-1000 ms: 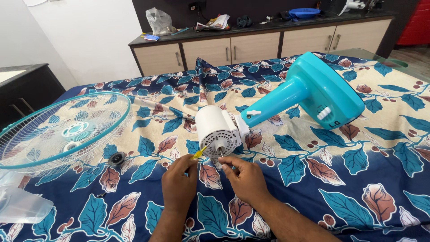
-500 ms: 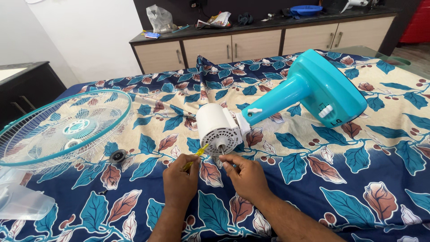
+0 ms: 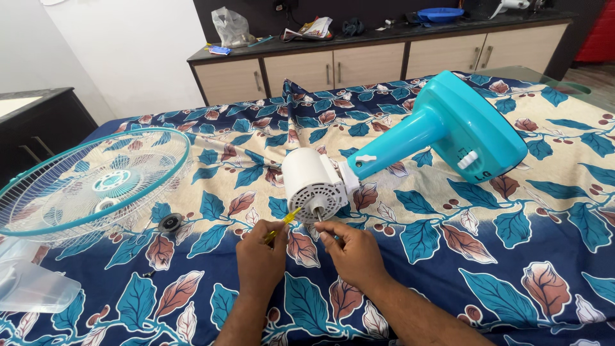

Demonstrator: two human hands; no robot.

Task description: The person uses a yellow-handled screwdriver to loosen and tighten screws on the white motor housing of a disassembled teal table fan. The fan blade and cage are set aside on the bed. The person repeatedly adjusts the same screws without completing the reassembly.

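Observation:
A table fan lies on its side on a leaf-patterned bedsheet [image 3: 544, 256]. Its white motor housing [image 3: 312, 182] faces me, joined by a teal neck to the teal base [image 3: 471, 128]. My left hand [image 3: 259, 259] grips a yellow-handled screwdriver [image 3: 282, 225] whose tip meets the lower front of the motor housing. My right hand [image 3: 352, 250] sits just below the housing, fingertips pinched near the motor shaft [image 3: 318, 216]; whether it holds a small part I cannot tell.
A teal fan grille [image 3: 83, 182] lies at the left with a black round nut [image 3: 170, 222] beside it. A translucent fan blade [image 3: 29, 285] shows at the lower left. A wooden cabinet [image 3: 359, 61] with clutter stands behind the bed.
The view has shifted slightly. Both hands stay at the motor front, the screwdriver still against the housing.

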